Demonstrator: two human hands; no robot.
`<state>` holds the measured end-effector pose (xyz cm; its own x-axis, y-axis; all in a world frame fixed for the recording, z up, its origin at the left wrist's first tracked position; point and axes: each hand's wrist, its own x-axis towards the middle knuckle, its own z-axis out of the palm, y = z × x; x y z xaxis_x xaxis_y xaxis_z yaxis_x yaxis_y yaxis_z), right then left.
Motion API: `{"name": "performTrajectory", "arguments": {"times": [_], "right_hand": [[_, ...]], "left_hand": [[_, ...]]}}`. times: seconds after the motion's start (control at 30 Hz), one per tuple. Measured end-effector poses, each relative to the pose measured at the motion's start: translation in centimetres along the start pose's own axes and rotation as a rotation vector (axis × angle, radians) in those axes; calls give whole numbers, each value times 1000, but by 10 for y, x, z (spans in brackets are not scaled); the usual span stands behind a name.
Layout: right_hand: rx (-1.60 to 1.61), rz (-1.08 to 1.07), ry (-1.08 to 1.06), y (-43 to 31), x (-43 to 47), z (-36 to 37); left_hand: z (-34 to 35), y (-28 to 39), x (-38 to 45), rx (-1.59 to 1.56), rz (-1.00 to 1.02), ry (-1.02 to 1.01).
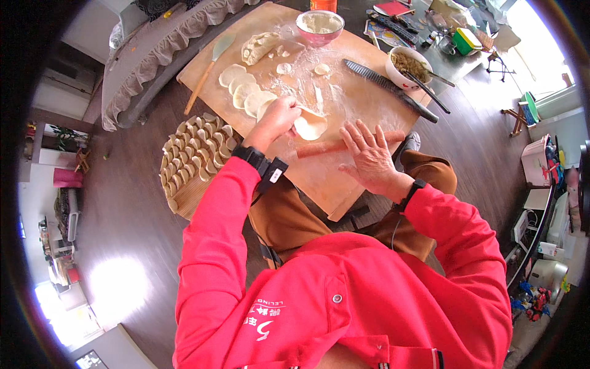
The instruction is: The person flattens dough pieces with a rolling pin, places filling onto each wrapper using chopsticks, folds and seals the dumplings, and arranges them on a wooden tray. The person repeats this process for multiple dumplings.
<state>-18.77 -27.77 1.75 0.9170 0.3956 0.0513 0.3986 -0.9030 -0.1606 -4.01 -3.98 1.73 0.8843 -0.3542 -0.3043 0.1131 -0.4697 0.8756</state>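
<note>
Pinched in the fingers of my left hand (281, 115) is a thin round dough wrapper (310, 124), lifted off the floured wooden board (276, 60). My right hand (368, 154) lies with its fingers spread over a wooden rolling pin (322, 148), palm down and not wrapped around it. An overlapping row of rolled wrappers (244, 93) runs from beneath my left hand towards the far left. Two small flattened dough pieces (321, 69) rest on the floured middle. Behind the row sits a larger lump of dough (259, 48).
Several shaped dumplings (196, 147) cover most of a round wooden tray at the left. A bowl of flour (320, 23) stands at the far edge. To the right are a dark-bladed knife (382, 83) and a bowl of filling (410, 64) holding utensils. A spatula (207, 74) lies along the left side.
</note>
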Motion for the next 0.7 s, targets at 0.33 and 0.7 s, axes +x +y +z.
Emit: {"name": "performTrajectory", "arguments": {"times": [0.33, 0.7], "right_hand": [[26, 14, 3, 4, 12, 0], [148, -74, 64, 14, 11, -6]], "left_hand": [[-82, -7, 24, 500, 192, 405], [19, 41, 114, 764, 490, 248]]}}
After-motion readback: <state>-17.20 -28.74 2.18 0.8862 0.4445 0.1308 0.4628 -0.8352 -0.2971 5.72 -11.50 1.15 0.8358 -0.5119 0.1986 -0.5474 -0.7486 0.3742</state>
